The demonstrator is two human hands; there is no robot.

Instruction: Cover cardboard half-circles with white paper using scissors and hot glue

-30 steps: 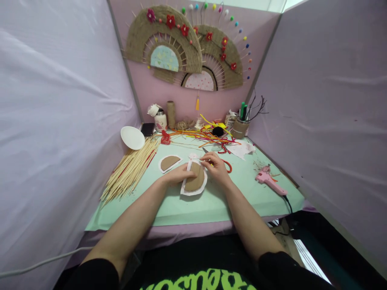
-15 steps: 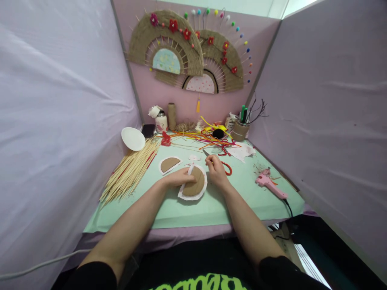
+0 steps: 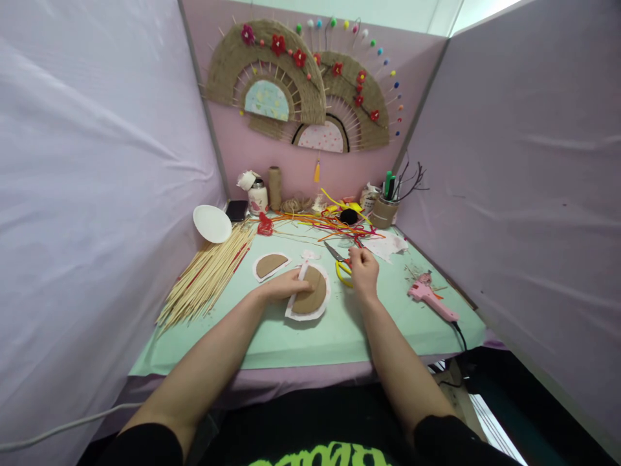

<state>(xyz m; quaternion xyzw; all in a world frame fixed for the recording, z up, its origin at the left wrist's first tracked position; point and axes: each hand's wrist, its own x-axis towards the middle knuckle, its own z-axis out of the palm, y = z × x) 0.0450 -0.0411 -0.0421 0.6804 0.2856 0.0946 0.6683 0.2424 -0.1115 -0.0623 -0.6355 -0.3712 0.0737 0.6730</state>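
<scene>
My left hand [image 3: 287,285] is closed on a cardboard half-disc [image 3: 310,294] backed with white paper that shows as a border round it. The thumb lies over the cardboard face, and the piece is held tilted above the table. To its right, my right hand [image 3: 363,272] is closed, fingers curled in; what they hold, if anything, is hidden. Scissors [image 3: 343,275] with a yellow and a red handle lie beside and partly under that hand, blades pointing away to the left. A smaller paper-edged cardboard half-disc [image 3: 270,266] lies left of the held one.
Bamboo sticks [image 3: 206,278] and a white bowl [image 3: 212,224] are at left. A pink glue gun [image 3: 431,303] lies at right, its cord over the edge. Pipe cleaners [image 3: 334,224], a twine roll [image 3: 275,188] and a pen holder [image 3: 385,212] stand behind. Decorated fans [image 3: 269,52] hang on the back wall.
My right hand has moved to the right, uncovering the scissors' yellow handle and covering the red one. The scissors stay in place. My left hand keeps its hold on the half-disc.
</scene>
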